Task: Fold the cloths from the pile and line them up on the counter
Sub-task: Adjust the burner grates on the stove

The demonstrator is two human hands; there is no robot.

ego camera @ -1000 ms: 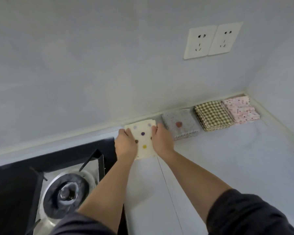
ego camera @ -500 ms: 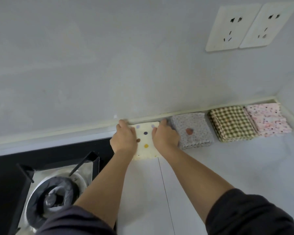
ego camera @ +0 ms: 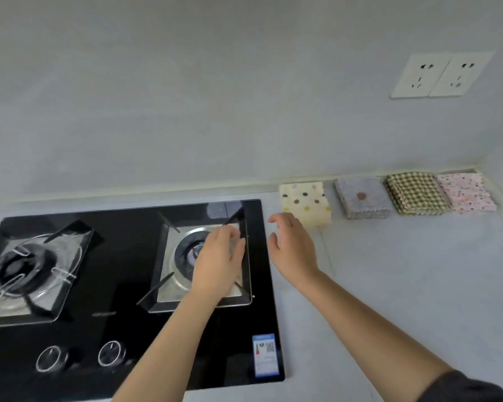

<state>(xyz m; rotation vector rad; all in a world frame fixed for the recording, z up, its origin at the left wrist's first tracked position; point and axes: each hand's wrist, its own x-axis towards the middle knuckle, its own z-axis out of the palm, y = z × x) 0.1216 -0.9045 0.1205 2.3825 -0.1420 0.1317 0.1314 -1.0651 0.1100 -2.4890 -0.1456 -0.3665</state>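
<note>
1. The tabletop [ego camera: 404,285] is carrying four folded cloths in a row along the wall: cream dotted cloth [ego camera: 305,203], grey cloth [ego camera: 362,197], checked cloth [ego camera: 415,192] and pink cloth [ego camera: 465,192].
2. The gas hob [ego camera: 114,300] is showing more fully now, on the left.
3. The left hand [ego camera: 219,262] and right hand [ego camera: 292,250], pressing the dotted cloth a moment ago, are pulling back empty with their fingers loosely spread.
4. The dotted cloth is lying released at the row's left end. I'd say this placement is finishing. The pile isn't in view.

Both hands empty, left hand [ego camera: 219,258] fingers loose; right hand [ego camera: 292,248] relaxed
</note>
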